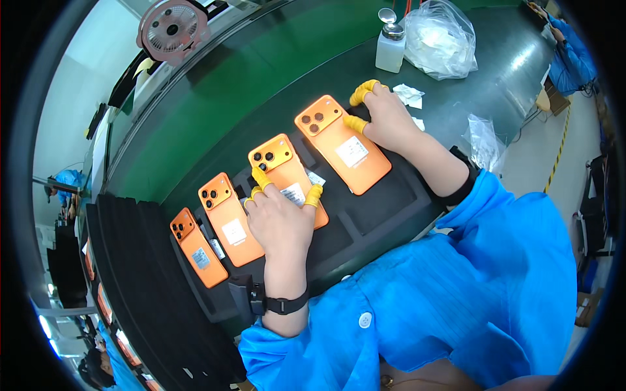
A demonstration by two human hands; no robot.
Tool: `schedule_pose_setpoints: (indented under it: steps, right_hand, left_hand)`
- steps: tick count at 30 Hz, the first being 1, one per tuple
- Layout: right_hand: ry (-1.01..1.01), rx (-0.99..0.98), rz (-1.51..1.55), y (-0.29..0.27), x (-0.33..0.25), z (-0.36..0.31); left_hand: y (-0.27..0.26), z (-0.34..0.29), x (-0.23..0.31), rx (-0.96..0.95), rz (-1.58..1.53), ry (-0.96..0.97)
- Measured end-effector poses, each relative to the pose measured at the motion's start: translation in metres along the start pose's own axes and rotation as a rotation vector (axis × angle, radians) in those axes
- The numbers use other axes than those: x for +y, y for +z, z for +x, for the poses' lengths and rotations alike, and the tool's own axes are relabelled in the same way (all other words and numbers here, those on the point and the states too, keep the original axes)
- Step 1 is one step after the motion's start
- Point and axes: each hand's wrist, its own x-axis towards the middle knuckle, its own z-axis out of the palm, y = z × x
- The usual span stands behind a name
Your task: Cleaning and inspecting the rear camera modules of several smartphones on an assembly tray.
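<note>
Yellow finger cots cover fingertips on both of my hands. My left hand (282, 218) lies over an orange phone (274, 155), back side up, with fingers at its left edge and the thumb at its right edge. Part of that phone and its white label is hidden under the hand. My right hand (388, 120) has thumb and forefinger spread apart, the thumb beside the upper right edge of another orange phone (372, 171). To the left lie a third orange phone (222, 208) and a smaller orange phone (192, 242), both camera side up with labels.
The phones rest in a black foam tray (385, 212). Stacked black trays (147, 274) stand at left. A pump bottle (390, 52), a bag of white wipes (440, 42), crumpled wipes (409, 96) and a clear plastic bag (484, 143) lie farther right. A pink fan (173, 29) stands beyond.
</note>
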Motion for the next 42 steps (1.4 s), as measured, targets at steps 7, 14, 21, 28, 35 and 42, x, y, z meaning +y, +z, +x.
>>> schedule_pose_setpoints:
  steps: [7, 14, 21, 28, 35, 42]
  right_hand:
    - [-0.052, -0.09, -0.222, -0.005, -0.012, -0.014]
    - [0.011, -0.185, -0.067, -0.003, -0.011, -0.014]
    - [-0.029, -0.064, -0.01, 0.009, -0.006, -0.014]
    - [0.01, -0.031, 0.239, 0.012, -0.003, -0.015]
    - [-0.131, 0.138, 0.328, 0.008, 0.0, -0.022]
    - [-0.188, 0.145, 0.301, 0.005, 0.002, -0.021]
  left_hand:
    - [0.004, 0.01, 0.008, 0.01, 0.051, -0.062]
    - [0.011, 0.013, 0.005, 0.004, -0.091, -0.112]
    - [0.008, 0.013, 0.004, -0.008, -0.169, -0.11]
    - [0.018, 0.009, -0.008, 0.055, -0.366, -0.123]
    - [0.015, 0.004, -0.005, 0.202, -0.488, -0.17]
    - [0.007, 0.006, -0.004, 0.223, -0.554, -0.164]
